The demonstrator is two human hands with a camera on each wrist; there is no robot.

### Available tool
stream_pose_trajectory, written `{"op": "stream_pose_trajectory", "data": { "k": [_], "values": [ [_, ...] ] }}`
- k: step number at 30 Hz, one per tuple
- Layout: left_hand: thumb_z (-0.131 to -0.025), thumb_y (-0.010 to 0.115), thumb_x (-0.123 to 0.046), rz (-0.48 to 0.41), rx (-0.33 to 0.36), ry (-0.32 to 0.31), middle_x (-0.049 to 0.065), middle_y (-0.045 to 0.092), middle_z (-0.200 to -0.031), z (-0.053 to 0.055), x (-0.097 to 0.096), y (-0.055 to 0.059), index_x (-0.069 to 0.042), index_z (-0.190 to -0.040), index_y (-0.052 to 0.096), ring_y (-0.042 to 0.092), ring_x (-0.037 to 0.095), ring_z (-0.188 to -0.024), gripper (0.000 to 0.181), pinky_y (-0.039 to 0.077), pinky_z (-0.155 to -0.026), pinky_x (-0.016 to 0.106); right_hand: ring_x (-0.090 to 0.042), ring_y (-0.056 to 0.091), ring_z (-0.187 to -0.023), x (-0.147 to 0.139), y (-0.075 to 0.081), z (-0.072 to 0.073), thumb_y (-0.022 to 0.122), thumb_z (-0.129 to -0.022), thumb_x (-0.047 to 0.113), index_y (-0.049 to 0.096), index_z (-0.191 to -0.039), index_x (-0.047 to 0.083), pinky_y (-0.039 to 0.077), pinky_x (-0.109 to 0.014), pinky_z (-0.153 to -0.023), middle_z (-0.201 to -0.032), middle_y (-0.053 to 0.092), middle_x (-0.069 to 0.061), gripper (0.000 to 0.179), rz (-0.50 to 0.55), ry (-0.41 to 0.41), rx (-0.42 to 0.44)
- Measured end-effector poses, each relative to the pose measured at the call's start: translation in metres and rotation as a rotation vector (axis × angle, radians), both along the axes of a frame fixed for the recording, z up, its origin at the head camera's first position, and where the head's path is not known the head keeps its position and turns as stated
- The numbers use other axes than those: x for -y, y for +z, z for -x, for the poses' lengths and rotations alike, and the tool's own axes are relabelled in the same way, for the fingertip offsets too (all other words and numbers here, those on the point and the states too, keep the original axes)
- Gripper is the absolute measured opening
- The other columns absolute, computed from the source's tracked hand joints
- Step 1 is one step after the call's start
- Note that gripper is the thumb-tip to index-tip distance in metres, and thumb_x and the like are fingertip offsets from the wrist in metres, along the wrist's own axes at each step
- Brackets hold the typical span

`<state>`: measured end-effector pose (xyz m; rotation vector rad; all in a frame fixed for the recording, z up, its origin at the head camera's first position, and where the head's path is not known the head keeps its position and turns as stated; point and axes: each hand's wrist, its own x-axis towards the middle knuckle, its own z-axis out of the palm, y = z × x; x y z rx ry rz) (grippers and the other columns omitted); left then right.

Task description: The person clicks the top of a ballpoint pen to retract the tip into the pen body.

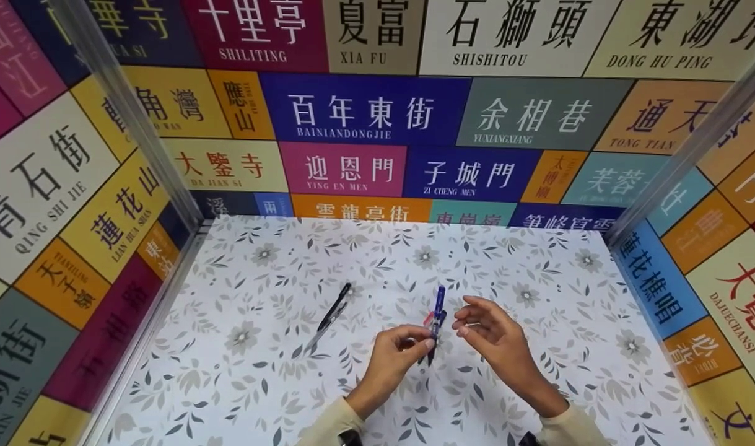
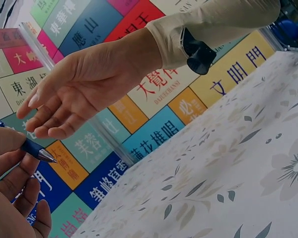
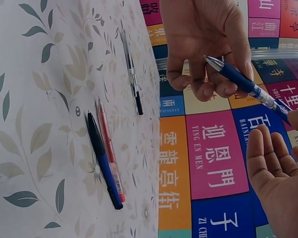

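A blue click pen [image 3: 238, 79] with a silver tip is pinched between the thumb and fingers of my left hand [image 1: 392, 356], raised over the table. In the left wrist view its tip points down and to the right, away from the fingers. My right hand [image 1: 495, 337] is just to the right of the pen, its fingers relaxed and gently bent, holding nothing. In the right wrist view, those fingertips are near the pen's back end. Beneath the hands, a blue pen with a dark end [image 3: 104, 163] lies beside a red pen [image 3: 107, 134] on the table.
Further left on the table lie a black pen [image 1: 337, 303] and a clear-barrelled pen [image 1: 326, 326], close together. A white cloth with a leaf and flower print [image 1: 241, 378] covers the table. Colourful sign-printed walls [image 1: 365, 111] with metal corner posts [image 1: 160, 155] enclose it.
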<state>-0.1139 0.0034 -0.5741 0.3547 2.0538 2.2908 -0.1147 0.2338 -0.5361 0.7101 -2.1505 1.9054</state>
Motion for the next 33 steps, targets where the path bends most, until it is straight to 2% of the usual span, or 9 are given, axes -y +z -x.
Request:
{"op": "stream_pose_trajectory", "data": {
  "k": [6,11,15,22,29,33],
  "values": [
    [-0.097,0.081,-0.005,-0.018,0.004,-0.019,0.006,0.08,-0.098,-0.001,-0.002,0.0,0.003,-0.108,0.082,0.067,0.007,-0.082,0.014,0.053,-0.072,0.021,-0.025,0.074,-0.11,0.003,0.0,0.001,0.068,-0.1,-0.016,0.056,-0.152,-0.004,0.061,-0.029,-0.094,-0.123,0.066,-0.03,0.055,0.018,0.021,0.011],
    [-0.097,0.081,-0.005,-0.018,0.019,-0.03,0.007,0.08,-0.101,-0.002,-0.005,0.0,0.002,-0.108,0.083,0.068,0.011,-0.086,0.013,0.053,-0.077,0.021,-0.025,0.074,-0.109,0.007,0.001,0.002,0.07,-0.097,-0.018,0.056,-0.151,-0.006,0.061,-0.029,-0.094,-0.123,0.065,-0.032,0.057,0.028,0.021,0.005],
    [-0.097,0.081,-0.005,-0.017,0.011,-0.045,0.01,0.079,-0.101,-0.004,-0.007,0.0,0.001,-0.109,0.083,0.069,0.014,-0.086,0.013,0.053,-0.076,0.021,-0.024,0.074,-0.108,0.01,0.002,0.003,0.071,-0.096,-0.018,0.056,-0.151,-0.005,0.062,-0.029,-0.093,-0.123,0.065,-0.031,0.058,0.007,0.01,-0.017],
    [-0.099,0.08,-0.006,-0.017,0.006,-0.062,0.013,0.08,-0.105,-0.005,-0.008,0.0,0.001,-0.109,0.083,0.071,0.01,-0.093,0.013,0.055,-0.083,0.024,-0.021,0.073,-0.111,0.014,0.0,0.006,0.072,-0.096,-0.019,0.051,-0.152,-0.012,0.061,-0.029,-0.093,-0.125,0.065,-0.029,0.06,-0.006,0.03,-0.047],
    [-0.099,0.079,-0.006,-0.034,0.01,-0.07,0.014,0.08,-0.108,-0.005,-0.01,0.0,0.002,-0.111,0.082,0.073,0.011,-0.096,0.014,0.057,-0.086,0.025,-0.024,0.072,-0.113,0.015,0.002,0.007,0.072,-0.096,-0.019,0.052,-0.155,-0.006,0.061,-0.029,-0.094,-0.127,0.065,-0.029,0.063,-0.003,0.05,-0.051],
    [-0.1,0.079,-0.006,-0.057,0.008,-0.088,0.016,0.08,-0.109,-0.005,-0.011,-0.001,0.003,-0.112,0.081,0.073,0.01,-0.096,0.015,0.057,-0.086,0.025,-0.026,0.072,-0.114,0.015,0.002,0.008,0.072,-0.096,-0.019,0.051,-0.155,-0.007,0.061,-0.029,-0.094,-0.128,0.064,-0.03,0.064,-0.005,0.056,-0.057]
  ]
}}
